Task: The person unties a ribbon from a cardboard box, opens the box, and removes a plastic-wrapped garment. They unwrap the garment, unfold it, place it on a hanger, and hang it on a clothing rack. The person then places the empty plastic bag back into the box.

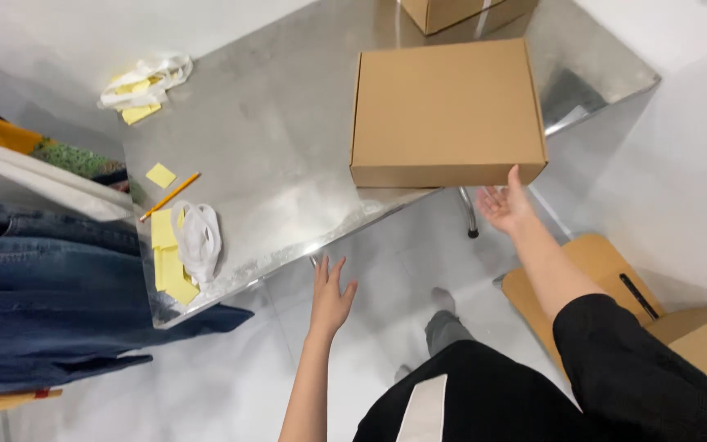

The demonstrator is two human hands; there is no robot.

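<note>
Head view: 2 spread, empty hands, left hand (330,296) and right hand (504,206), near a closed cardboard mailer box (447,110); likely light, stiff, best gripped by its side edges.

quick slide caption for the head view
Two empty hands, left hand and right hand, reach toward a closed cardboard box on a steel table.

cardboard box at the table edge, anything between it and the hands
Nothing visible. The closed cardboard box sits on the metal table near its edge. The right hand is open just below the box's near corner, and the left hand is open below the table edge, with only floor between.
</note>
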